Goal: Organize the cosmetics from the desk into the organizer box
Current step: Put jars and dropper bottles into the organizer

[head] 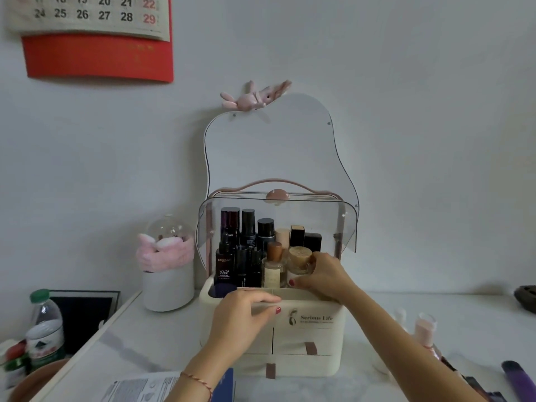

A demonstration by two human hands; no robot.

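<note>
My organizer box (307, 338) reads "Serious Life"; the dark bottle (223, 266), "L'ORÉAL Youth Code"; the wall calendar (90, 15) shows 17–29.

Plain pale wall (406, 97) behind, calendar (95, 33) hung upper left, white desk (435, 320) below, soft even light, mirror (275, 146) leaned against wall.

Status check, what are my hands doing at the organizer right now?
Right hand grips glass jar, setting it in organizer box top compartment. Left hand steadies front rim. Bottles crowd the jar's left; lid up.
</note>
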